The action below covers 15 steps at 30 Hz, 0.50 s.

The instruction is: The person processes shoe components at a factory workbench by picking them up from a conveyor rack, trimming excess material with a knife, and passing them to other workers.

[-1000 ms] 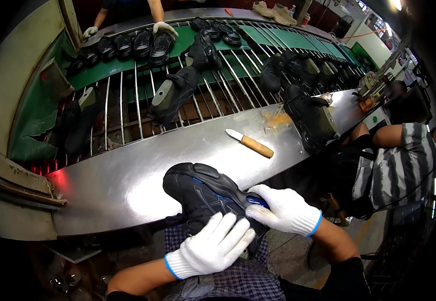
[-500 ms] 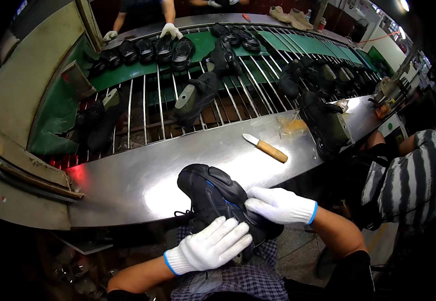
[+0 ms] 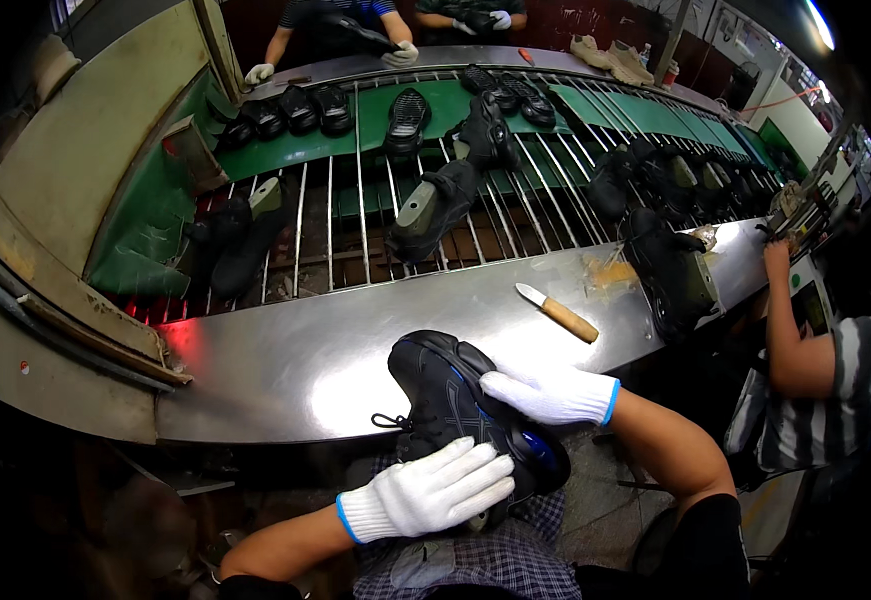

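A black lace-up shoe [image 3: 455, 392] leans across the near edge of the metal bench, toe pointing away and its side turned up. Glossy blue shows at its heel. My left hand [image 3: 440, 487], in a white knit glove, lies with fingers stretched flat over the shoe's side near the ankle opening. My right hand [image 3: 552, 391], gloved the same way, grips the sole edge at midfoot, some fingers hidden. On the bench beyond lies a short knife [image 3: 558, 313] with a wooden handle, touched by neither hand.
Beyond the metal bench [image 3: 275, 345] runs a rack of metal bars [image 3: 330, 225] carrying several black shoes, some on lasts. One black shoe [image 3: 667, 275] stands at the bench's right. Two people work opposite; a gloved hand [image 3: 400, 54] is by a shoe. Someone in stripes [image 3: 835, 400] sits right.
The shoe in my hands has rolled slightly, exposing more blue heel. Across the rack, a person has lifted a shoe off the row. The person at right has stretched an arm forward. My view has shifted.
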Motion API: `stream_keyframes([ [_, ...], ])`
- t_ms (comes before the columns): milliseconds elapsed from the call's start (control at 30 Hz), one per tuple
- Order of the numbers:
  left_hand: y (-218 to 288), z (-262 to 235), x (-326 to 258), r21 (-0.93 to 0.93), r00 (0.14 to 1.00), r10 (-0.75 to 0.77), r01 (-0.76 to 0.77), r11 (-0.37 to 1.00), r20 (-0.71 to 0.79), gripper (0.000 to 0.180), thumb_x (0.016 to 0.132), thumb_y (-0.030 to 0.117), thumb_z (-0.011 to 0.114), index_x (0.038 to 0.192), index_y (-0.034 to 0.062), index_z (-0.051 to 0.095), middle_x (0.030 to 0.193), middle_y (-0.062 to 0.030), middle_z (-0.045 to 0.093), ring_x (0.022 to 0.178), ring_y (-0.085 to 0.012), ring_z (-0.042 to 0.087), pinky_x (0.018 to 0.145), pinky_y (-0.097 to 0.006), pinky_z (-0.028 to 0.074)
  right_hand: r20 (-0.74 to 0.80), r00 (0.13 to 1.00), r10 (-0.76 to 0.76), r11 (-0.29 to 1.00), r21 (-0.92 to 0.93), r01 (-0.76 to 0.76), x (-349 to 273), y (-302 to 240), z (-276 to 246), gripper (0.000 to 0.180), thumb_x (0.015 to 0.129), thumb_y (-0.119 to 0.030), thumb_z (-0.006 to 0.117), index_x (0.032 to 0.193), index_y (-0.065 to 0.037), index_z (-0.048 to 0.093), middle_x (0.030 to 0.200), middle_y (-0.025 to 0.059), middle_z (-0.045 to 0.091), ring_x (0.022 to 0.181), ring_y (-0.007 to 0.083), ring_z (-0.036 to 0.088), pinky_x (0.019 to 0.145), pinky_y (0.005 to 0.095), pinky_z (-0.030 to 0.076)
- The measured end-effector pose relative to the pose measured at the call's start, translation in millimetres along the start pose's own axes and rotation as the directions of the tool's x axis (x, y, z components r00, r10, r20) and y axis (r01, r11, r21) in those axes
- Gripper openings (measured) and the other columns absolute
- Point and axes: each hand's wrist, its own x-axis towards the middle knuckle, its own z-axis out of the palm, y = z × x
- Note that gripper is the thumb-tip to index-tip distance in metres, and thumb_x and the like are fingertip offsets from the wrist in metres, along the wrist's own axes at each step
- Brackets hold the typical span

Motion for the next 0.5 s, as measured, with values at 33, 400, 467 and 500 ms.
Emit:
stream_keyframes([
  [33, -1, 2, -3, -0.007, 1.000, 0.006, -0.006, 1.000, -0.013, 0.035, 0.089, 0.018, 0.069, 0.121, 0.0062, 0.076, 0.125, -0.0114, 0.075, 0.111, -0.0266, 0.073, 0.100, -0.041, 0.061, 0.023, 0.999, 0.028, 0.998, -0.052, -0.027, 1, -6, 2, 0.056, 0.110, -0.045, 0.049, 0.117, 0.006, 0.070, 0.099, 0.0267, 0.074, 0.095, 0.0386, 0.074, 0.089, 0.0453, 0.057],
  [400, 6, 3, 5, 0.076, 0.998, 0.016, -0.011, 0.997, -0.057, 0.032, 0.087, 0.016, 0.070, 0.117, 0.0055, 0.077, 0.123, -0.0116, 0.075, 0.110, -0.0273, 0.074, 0.097, -0.041, 0.061, 0.213, 0.962, 0.169, 0.982, -0.118, -0.146, 25, -40, -24, 0.074, 0.110, -0.059, 0.039, 0.106, 0.005, 0.076, 0.088, 0.0286, 0.075, 0.088, 0.0417, 0.075, 0.090, 0.0476, 0.057],
  [467, 5, 6, 5, 0.064, 0.999, 0.042, -0.041, 0.997, -0.015, 0.032, 0.088, 0.016, 0.070, 0.117, 0.0057, 0.077, 0.124, -0.0119, 0.075, 0.110, -0.0274, 0.074, 0.097, -0.041, 0.061, 0.230, 0.968, 0.100, 0.977, -0.206, -0.053, 25, -44, -25, 0.075, 0.111, -0.057, 0.035, 0.113, 0.007, 0.073, 0.096, 0.0335, 0.074, 0.088, 0.0451, 0.076, 0.089, 0.0501, 0.059],
  [500, 6, 8, 4, 0.081, 0.999, 0.021, -0.018, 0.997, -0.045, 0.033, 0.088, 0.015, 0.069, 0.118, 0.0060, 0.077, 0.125, -0.0120, 0.075, 0.110, -0.0274, 0.074, 0.098, -0.042, 0.061, 0.190, 0.978, 0.080, 0.957, -0.290, -0.022, 26, -53, -22, 0.074, 0.111, -0.057, 0.035, 0.112, 0.007, 0.073, 0.097, 0.0337, 0.074, 0.090, 0.0462, 0.075, 0.089, 0.0505, 0.058],
])
